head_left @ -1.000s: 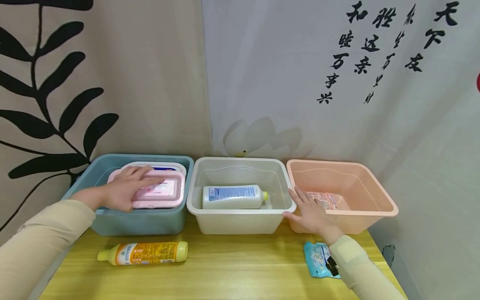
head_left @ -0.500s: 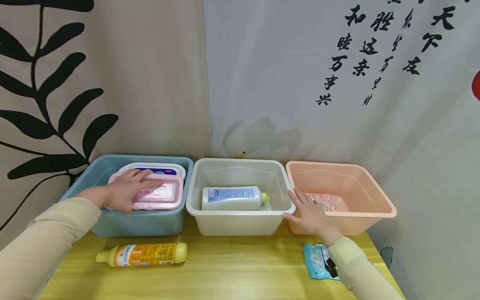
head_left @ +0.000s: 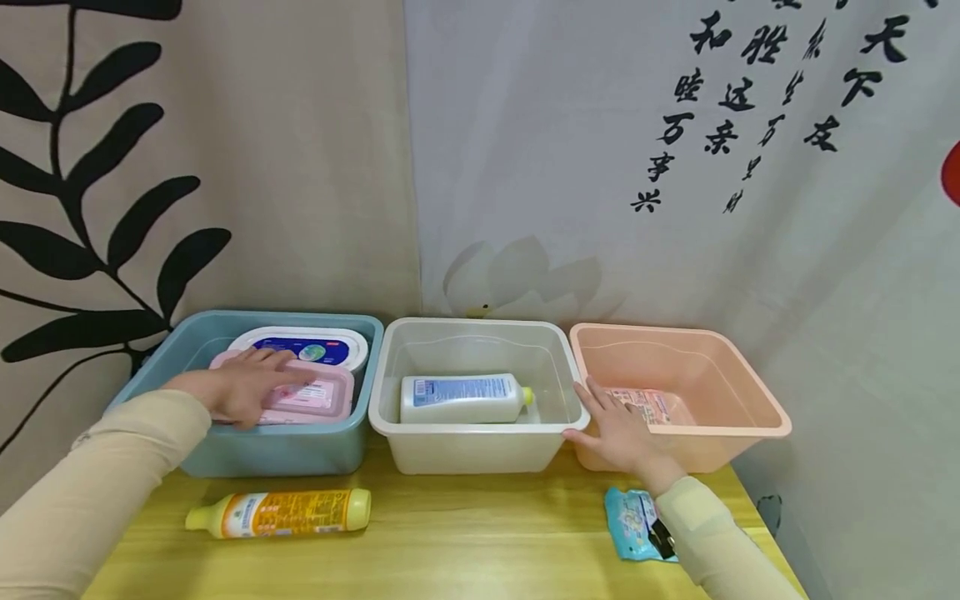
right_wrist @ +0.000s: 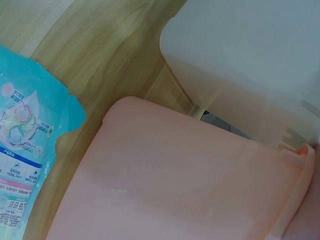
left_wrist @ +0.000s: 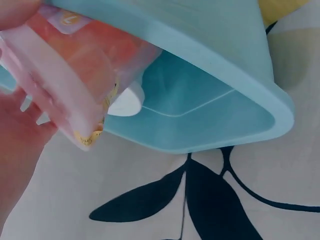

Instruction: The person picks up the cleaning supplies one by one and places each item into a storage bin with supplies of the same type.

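My left hand (head_left: 243, 390) reaches into the blue bin (head_left: 277, 454) and grips a pink wipes pack (head_left: 318, 398) with a flat lid. In the left wrist view, the pack (left_wrist: 85, 65) hangs tilted between thumb and fingers, its orange-pink side showing. Behind it lies a white pack (head_left: 348, 343) with a dark blue label. My right hand (head_left: 618, 429), fingers spread, rests where the rims of the white bin (head_left: 472, 452) and the orange bin (head_left: 697, 450) meet. A white bottle (head_left: 457, 400) with a yellow-green cap lies inside the white bin.
A yellow bottle (head_left: 285, 512) lies on its side on the wooden table before the blue bin. Near my right sleeve is a light blue pouch (head_left: 630, 525). The orange bin contains a pink printed packet (head_left: 645, 406). A cloth backdrop hangs behind the bins.
The pink wipes pack has shifted left with my left hand, uncovering more of the white pack's blue label. My right hand keeps its place at the rims.
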Demonstrator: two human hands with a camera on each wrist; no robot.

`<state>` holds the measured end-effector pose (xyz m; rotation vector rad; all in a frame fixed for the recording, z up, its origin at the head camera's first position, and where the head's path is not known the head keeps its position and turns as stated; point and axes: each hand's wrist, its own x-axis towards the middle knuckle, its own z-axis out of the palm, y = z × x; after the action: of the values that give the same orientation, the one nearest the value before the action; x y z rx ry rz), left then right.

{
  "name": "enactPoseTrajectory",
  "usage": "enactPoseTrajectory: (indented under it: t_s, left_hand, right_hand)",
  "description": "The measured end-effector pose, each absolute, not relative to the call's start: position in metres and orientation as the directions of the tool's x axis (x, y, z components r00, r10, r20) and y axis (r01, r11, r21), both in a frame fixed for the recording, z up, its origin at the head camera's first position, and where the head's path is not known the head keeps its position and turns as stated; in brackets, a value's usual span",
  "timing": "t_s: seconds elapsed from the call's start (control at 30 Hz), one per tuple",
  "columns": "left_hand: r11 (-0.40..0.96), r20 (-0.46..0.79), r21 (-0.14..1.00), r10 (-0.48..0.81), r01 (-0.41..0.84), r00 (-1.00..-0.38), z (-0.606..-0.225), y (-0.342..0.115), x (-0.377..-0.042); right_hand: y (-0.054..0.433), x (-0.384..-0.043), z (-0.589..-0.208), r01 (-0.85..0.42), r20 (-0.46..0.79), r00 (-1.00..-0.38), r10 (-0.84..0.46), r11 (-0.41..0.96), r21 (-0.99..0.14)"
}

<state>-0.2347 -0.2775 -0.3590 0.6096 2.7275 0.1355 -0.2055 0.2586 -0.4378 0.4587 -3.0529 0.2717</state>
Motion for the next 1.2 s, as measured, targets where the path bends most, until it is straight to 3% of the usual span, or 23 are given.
enactPoseTrajectory:
  t_s: [0.23, 0.47, 0.67, 0.97, 1.2]
  left_hand:
    - [0.932, -0.401, 0.154, 0.362, 0.327, -0.842, -0.355, -0.277, -0.234]
    - [0.962, -0.573, 0.107, 0.266, 0.250, -0.776, -0.353, -0.270, -0.232]
    - [0.961, -0.568, 0.076, 0.260, 0.264, -0.781, -0.362, -0.268, -0.232]
    - [0.952, -0.478, 0.102, 0.301, 0.288, -0.826, -0.371, -0.274, -0.227]
    - [0.918, -0.174, 0.082, 0.395, 0.387, -0.902, -0.378, -0.285, -0.222]
  right_hand:
    - [0.258, -0.206, -0.435, -0.303, 0.084, -0.953, -0.293, 0.941, -0.154]
    - [0.258, -0.206, -0.435, -0.309, 0.099, -0.950, -0.297, 0.937, -0.160]
    - [0.258, -0.205, -0.437, -0.302, 0.088, -0.953, -0.291, 0.941, -0.154]
    - [0.257, -0.206, -0.438, -0.303, 0.061, -0.953, -0.297, 0.939, -0.160]
    - [0.260, -0.207, -0.436, -0.303, 0.062, -0.953, -0.297, 0.939, -0.165]
